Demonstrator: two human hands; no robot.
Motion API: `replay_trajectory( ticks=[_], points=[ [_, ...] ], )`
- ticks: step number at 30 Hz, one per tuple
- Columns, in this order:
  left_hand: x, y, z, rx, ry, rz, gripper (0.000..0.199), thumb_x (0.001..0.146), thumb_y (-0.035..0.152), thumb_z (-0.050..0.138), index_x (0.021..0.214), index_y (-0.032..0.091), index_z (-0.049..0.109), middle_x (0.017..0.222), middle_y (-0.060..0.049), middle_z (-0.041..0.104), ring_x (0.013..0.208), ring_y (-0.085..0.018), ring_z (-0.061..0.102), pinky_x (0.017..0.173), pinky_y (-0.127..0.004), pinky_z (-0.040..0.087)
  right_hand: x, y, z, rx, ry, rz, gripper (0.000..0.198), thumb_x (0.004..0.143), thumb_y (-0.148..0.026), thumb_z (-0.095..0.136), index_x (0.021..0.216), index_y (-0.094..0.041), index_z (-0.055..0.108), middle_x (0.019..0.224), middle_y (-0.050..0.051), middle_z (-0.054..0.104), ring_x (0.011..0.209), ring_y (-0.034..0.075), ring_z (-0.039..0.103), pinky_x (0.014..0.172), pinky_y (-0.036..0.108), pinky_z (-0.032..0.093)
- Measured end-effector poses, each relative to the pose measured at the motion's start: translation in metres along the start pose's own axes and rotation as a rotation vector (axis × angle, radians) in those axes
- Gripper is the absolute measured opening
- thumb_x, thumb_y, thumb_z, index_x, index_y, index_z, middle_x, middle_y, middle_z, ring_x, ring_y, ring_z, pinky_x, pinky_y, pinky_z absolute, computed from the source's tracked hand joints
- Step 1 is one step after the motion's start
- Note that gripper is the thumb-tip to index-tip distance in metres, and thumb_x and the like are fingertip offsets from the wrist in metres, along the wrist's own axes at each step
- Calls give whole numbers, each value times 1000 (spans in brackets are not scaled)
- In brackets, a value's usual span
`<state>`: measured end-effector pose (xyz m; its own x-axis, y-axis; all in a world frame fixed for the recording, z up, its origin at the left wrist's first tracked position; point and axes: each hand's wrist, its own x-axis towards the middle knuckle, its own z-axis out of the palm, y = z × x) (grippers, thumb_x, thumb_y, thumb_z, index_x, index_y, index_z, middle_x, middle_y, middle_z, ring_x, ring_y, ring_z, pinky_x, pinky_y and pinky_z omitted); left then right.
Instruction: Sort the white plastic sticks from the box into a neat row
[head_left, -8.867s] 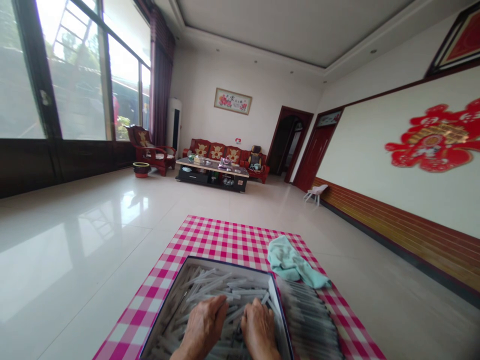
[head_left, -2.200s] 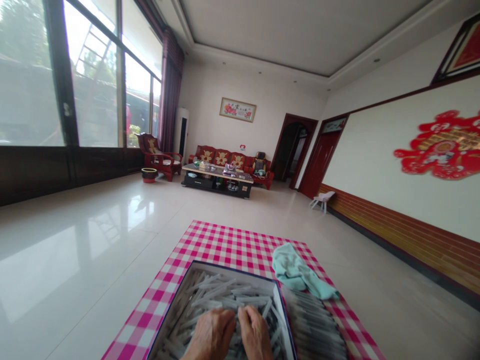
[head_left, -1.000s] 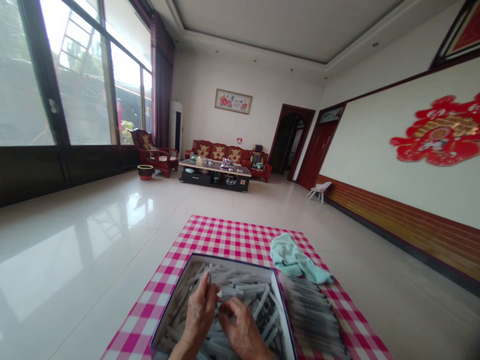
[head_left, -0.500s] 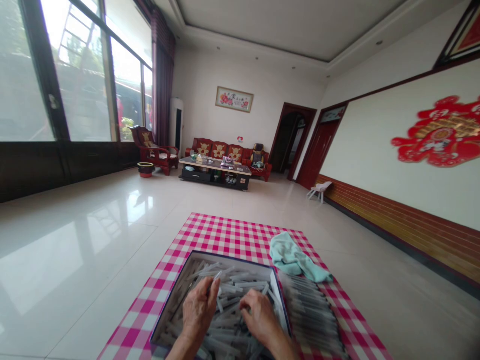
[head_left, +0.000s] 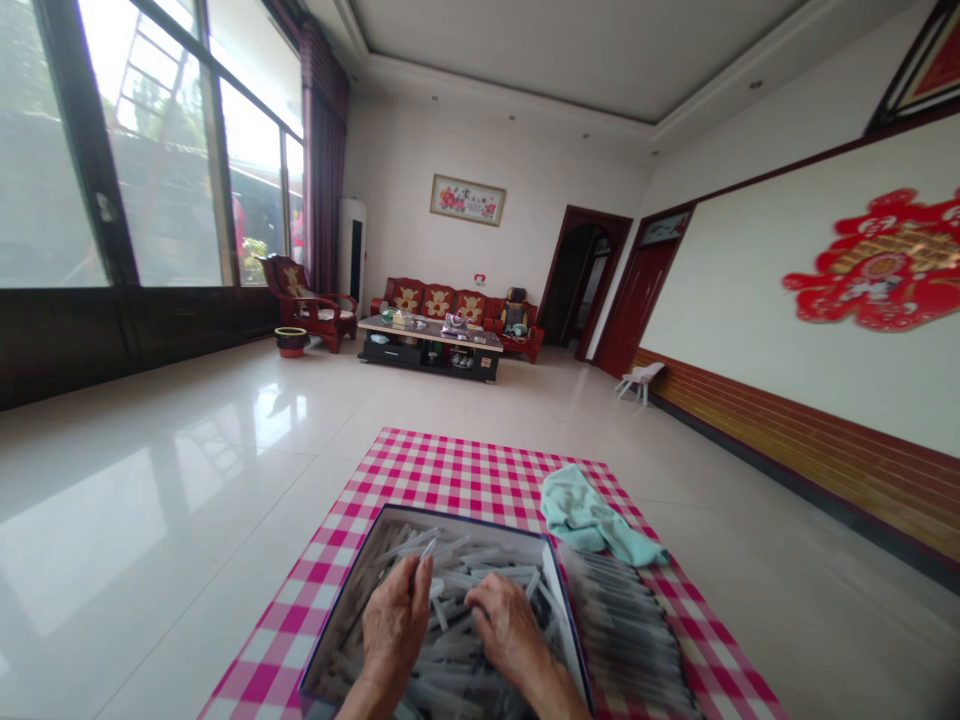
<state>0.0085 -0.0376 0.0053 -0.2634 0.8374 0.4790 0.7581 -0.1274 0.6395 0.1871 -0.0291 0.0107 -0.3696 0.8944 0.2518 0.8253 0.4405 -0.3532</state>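
My left hand (head_left: 396, 612) is over the left half of a shallow dark-edged box (head_left: 567, 596). Its thumb and fingers pinch a slim clear plastic tube (head_left: 428, 548), whose tip sticks up past the fingertips. Many loose whitish translucent tubes (head_left: 444, 668) lie jumbled inside the box. My right hand (head_left: 508, 622) hovers above the box's right half, fingers curled in with the thumb; whatever they hold, if anything, is hidden. Right of the box lies a row of long translucent tubes with dark ends (head_left: 630, 630), blurred.
A pink-and-white checked tablecloth (head_left: 300, 590) covers the table beneath the box. Behind the row lies a crumpled mint-green cloth (head_left: 589, 512). Farther off stand a low coffee table (head_left: 427, 345), a wooden sofa (head_left: 439, 298), an armchair (head_left: 304, 300) and a small stool (head_left: 639, 380).
My right hand has shifted slightly left, closer to my left hand. My left hand stays nearly in place with the clear tube still pinched.
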Motion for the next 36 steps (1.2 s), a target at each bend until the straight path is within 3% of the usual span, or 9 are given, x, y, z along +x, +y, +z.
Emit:
replay_trajectory(
  ticks=[7,12,16,21,25,28,31,36],
  points=[
    [-2,1,-1,7,6,34,31,94,36,40,76,24,63,65,2,67,58,-13,65,53,-21,38,18,-18,23,-154,-73,-45,21,75,-9,56,83,-23,68,91,4,63,91,22,56,82,34,40],
    [-1,2,-2,-6,11,57,31,93,35,41,75,24,63,63,3,67,58,-13,64,53,-20,38,8,-13,28,-89,-15,-58,25,72,-7,58,90,-22,65,97,4,63,95,22,55,86,35,39],
    [-1,0,1,-11,23,82,32,93,35,41,72,24,62,61,3,67,56,-13,64,52,-20,39,7,-10,21,95,77,-30,24,73,-4,53,87,-21,63,91,3,62,90,18,58,82,29,43],
    [-2,-2,5,-14,-26,88,31,94,36,41,75,25,63,64,2,69,60,-14,67,54,-20,42,13,-4,18,301,210,-29,16,82,-13,47,86,-20,62,84,3,61,81,18,60,75,28,47],
    [-6,-1,7,-8,-106,107,29,94,36,41,81,25,65,66,2,70,62,-15,68,54,-21,43,14,-2,20,508,313,49,26,85,-21,46,106,-19,60,97,8,66,88,20,63,81,30,49],
    [-8,0,8,-13,-165,169,27,94,33,41,83,27,65,65,3,70,62,-14,68,53,-20,42,16,-4,17,727,287,153,32,87,-30,47,113,-18,59,95,8,68,85,20,65,79,30,51],
    [-9,1,9,18,-200,218,27,94,31,42,79,26,64,65,3,69,60,-13,67,52,-20,41,19,-7,13,955,270,245,34,84,-42,53,107,-17,61,83,6,69,75,21,65,72,30,52],
    [-11,0,11,62,-206,279,27,93,29,42,74,25,61,63,4,68,57,-12,67,49,-19,38,22,-10,8,1188,287,354,40,75,-52,65,95,-18,63,84,6,70,71,20,63,66,29,50]
  ],
)
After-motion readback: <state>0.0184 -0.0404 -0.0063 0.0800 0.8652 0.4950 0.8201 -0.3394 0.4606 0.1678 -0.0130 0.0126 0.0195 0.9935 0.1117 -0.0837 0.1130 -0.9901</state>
